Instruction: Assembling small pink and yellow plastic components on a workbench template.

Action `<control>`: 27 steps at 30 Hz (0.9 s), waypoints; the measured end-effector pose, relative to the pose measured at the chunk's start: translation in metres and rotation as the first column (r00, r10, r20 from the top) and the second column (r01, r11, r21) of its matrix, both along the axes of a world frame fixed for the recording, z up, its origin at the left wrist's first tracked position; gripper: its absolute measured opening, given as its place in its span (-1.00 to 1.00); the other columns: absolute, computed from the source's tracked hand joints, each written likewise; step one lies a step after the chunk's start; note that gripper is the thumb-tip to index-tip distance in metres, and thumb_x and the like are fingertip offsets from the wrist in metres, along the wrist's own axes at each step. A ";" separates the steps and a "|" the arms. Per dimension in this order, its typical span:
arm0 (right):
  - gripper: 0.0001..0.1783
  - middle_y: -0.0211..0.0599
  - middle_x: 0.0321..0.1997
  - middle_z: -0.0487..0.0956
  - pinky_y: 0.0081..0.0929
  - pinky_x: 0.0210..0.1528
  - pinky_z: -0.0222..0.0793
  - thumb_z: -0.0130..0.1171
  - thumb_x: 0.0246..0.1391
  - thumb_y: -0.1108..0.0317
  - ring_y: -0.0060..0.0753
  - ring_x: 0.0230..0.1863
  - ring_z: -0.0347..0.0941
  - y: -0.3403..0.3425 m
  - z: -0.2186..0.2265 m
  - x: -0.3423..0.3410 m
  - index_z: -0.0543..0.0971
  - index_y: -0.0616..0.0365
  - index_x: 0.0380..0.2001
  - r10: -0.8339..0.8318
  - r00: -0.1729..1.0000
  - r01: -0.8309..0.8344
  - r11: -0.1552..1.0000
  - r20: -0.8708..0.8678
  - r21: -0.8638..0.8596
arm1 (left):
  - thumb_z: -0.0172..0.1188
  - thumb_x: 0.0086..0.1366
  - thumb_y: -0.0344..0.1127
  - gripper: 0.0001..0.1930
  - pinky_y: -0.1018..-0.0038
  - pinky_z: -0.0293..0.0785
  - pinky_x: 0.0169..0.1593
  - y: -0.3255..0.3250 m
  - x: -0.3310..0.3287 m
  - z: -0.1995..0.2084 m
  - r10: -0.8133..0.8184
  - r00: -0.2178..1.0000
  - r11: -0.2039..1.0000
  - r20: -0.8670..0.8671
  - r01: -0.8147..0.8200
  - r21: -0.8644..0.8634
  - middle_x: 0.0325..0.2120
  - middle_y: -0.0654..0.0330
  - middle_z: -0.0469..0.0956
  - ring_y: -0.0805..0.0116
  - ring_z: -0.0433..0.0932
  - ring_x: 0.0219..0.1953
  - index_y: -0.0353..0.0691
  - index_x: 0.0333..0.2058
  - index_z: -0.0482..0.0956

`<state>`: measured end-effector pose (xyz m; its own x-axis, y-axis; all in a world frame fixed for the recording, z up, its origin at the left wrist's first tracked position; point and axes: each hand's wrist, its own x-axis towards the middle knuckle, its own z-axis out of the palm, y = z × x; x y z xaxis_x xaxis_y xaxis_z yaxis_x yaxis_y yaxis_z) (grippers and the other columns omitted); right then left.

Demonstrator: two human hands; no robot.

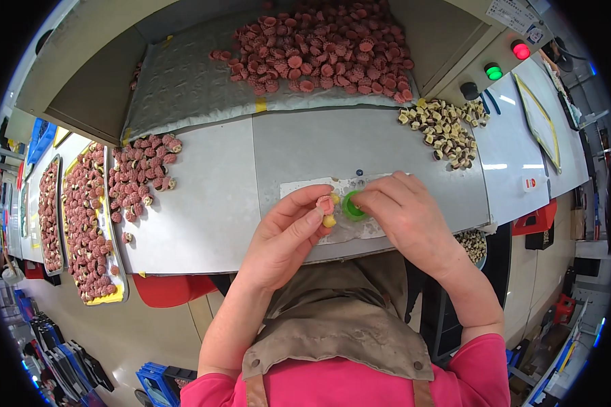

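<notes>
My left hand [278,237] pinches a small pink raspberry-shaped cup [325,204], its hollow side showing. Pale yellow patches show at the fingers around it; whether they are finger covers or pieces I cannot tell. Just to the right, my right hand [409,216] is closed, its fingertips at the rim of a small round green pot [352,206]. Whatever those fingertips hold, if anything, is hidden. Both hands are over a white wet-looking cloth [371,228] at the table's near edge. A tiny dark blue ball [360,172] lies beyond the pot.
Pink hollow cups [319,57] are heaped on a sheet under the hood. Brown-and-cream pieces [449,136] lie at right. Joined raspberry-shaped pieces [140,169] sit on the left, beside filled yellow trays [88,224]. A bowl of small pieces [472,245] stands below the table's right edge.
</notes>
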<state>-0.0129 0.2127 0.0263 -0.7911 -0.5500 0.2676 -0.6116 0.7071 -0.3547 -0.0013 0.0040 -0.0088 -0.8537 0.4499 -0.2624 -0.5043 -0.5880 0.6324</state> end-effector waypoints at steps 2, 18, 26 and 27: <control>-0.75 -0.35 -0.32 0.48 -0.40 -0.21 0.31 0.15 -0.19 0.48 -0.27 -0.31 0.41 -0.001 -0.003 -0.001 0.54 0.13 -0.32 -0.021 0.999 0.021 1.000 -0.030 0.000 | 0.08 0.32 -0.33 -0.67 0.58 0.34 -0.02 0.000 0.000 -0.002 0.001 1.000 1.000 -0.010 -0.001 0.007 -0.11 0.31 0.47 0.54 0.42 -0.10 -0.22 0.04 0.38; -0.82 -0.30 -0.20 0.49 -0.55 -0.21 0.33 0.13 0.06 0.50 -0.45 -0.26 0.41 0.011 -0.010 0.012 0.51 0.18 -0.22 0.097 0.799 0.398 0.654 0.594 -0.643 | 0.02 0.36 -0.28 -0.70 0.54 0.37 -0.04 0.007 0.004 0.008 -0.048 0.995 0.977 -0.084 0.030 -0.211 -0.14 0.27 0.49 0.53 0.44 -0.16 -0.27 0.01 0.38; -0.78 -0.25 -0.20 0.47 -0.55 -0.21 0.35 0.14 0.04 0.54 -0.41 -0.25 0.41 -0.011 0.001 0.010 0.48 0.20 -0.19 0.089 0.908 0.207 0.755 0.410 -0.623 | 0.01 0.38 -0.21 -0.67 0.57 0.37 -0.05 0.008 0.002 0.007 -0.064 0.994 0.976 -0.089 0.044 -0.215 -0.16 0.26 0.49 0.52 0.44 -0.17 -0.29 0.00 0.39; -0.78 -0.25 -0.20 0.47 -0.55 -0.21 0.35 0.14 0.04 0.54 -0.41 -0.25 0.41 -0.013 0.000 0.010 0.48 0.20 -0.19 0.090 0.908 0.207 0.754 0.409 -0.624 | 0.00 0.38 -0.21 -0.68 0.57 0.37 -0.06 0.008 0.003 0.007 -0.061 0.995 0.976 -0.078 0.043 -0.212 -0.16 0.25 0.49 0.52 0.44 -0.18 -0.29 -0.01 0.39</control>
<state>-0.0034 0.1998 0.0263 -0.9295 -0.3112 0.1980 -0.2803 0.2469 -0.9276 0.0015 0.0121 -0.0023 -0.8534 0.4368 -0.2843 -0.4707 -0.4118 0.7803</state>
